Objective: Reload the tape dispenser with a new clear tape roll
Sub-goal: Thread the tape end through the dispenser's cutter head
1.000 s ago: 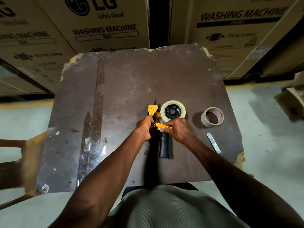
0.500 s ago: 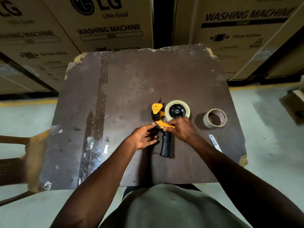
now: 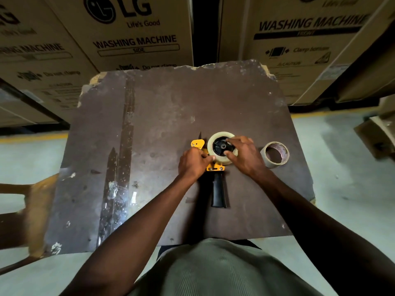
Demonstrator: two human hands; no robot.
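The tape dispenser [image 3: 218, 190] lies flat on the brown board [image 3: 166, 107], black handle toward me, yellow frame at its head. A clear tape roll [image 3: 211, 144] sits on its black hub. My right hand [image 3: 245, 157] rests on the roll's right side, fingers curled over its edge and the hub. My left hand [image 3: 193, 163] grips the yellow frame just left of the roll. A nearly spent tape core [image 3: 275, 154] lies on the board to the right, apart from both hands.
Large cardboard washing-machine boxes [image 3: 136, 35] stand behind the board. A wooden chair [image 3: 23, 201] is at the left. Another carton [image 3: 378, 135] sits on the floor at the right. The board's left half carries shiny tape residue [image 3: 121, 167].
My right hand has moved up from the dispenser's neck onto the tape roll. My left hand has moved up and closed on the yellow frame. The metal strip near the board's right edge is now hidden by my arm.
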